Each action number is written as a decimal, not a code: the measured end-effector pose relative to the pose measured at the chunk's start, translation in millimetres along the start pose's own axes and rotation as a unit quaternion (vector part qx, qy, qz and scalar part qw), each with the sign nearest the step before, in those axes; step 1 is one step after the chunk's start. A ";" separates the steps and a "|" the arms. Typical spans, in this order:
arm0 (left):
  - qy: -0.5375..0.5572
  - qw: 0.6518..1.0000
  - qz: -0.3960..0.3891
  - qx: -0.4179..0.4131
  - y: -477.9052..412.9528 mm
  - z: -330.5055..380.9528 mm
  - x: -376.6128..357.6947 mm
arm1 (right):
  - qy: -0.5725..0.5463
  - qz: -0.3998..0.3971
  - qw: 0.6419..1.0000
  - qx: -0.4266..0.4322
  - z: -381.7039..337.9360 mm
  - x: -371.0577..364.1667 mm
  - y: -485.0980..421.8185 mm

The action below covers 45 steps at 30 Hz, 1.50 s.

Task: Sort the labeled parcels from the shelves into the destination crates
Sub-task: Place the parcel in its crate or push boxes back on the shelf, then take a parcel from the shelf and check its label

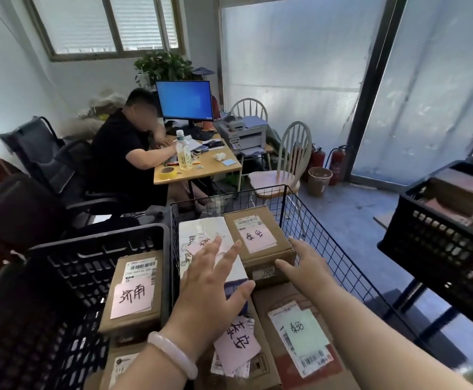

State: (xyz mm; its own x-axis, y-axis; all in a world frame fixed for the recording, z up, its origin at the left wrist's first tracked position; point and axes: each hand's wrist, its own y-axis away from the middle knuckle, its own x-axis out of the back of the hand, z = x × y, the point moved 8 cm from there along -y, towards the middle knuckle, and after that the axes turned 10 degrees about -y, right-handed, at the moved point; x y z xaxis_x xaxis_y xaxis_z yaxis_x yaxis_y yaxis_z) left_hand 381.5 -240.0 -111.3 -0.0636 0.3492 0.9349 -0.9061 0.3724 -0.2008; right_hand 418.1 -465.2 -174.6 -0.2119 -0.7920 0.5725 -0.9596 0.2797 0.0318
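A wire basket [308, 220] in front of me holds several labeled parcels. A white box [201, 229] lies at its back left, with a brown box [258, 235] bearing a pink note beside it. My left hand [210, 288], a pale bangle on its wrist, hovers spread over the white box, holding nothing. My right hand [302, 263] reaches with its fingers apart at the brown box's right front corner. Nearer me lie a parcel with a green note [305, 333] and one with a pink note [235, 344]. To the left, a black crate [69, 263] holds a brown pink-labeled parcel [134, 294].
Another black crate [437, 243] with parcels stands on a frame at the right. Behind the basket a person sits at a desk [201, 167] with a monitor, bottles and a printer. Two white chairs [280, 175], a bin and fire extinguishers stand by the glass wall.
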 end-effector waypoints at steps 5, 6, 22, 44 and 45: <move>0.009 1.000 -0.005 -0.027 18.1 10.8 3.3 | 0.116 0.028 0.991 0.066 -38.5 23.8 86.2; 0.009 0.999 -0.004 -0.040 22.5 17.3 4.7 | 0.134 0.034 0.988 0.071 -42.0 28.8 107.5; 0.039 0.910 0.027 -0.412 206.9 235.4 -7.9 | 0.302 0.292 0.903 -0.084 -8.6 125.2 472.2; 0.200 0.714 -0.050 -0.669 668.4 544.7 21.2 | 0.313 0.482 0.747 -0.333 78.2 234.7 1004.1; 0.209 0.713 -0.060 -0.666 683.5 555.1 19.8 | 0.307 0.479 0.747 -0.342 84.2 235.3 1023.9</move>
State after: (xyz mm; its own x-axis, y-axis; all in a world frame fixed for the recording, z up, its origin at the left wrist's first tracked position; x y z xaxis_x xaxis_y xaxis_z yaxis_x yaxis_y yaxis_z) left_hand -471.3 -456.0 -67.6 0.3636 0.3679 0.8558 0.3253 0.8108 -0.4867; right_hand -629.8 -410.8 -76.4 -0.4142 0.2900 0.8628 -0.0571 0.9378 -0.3426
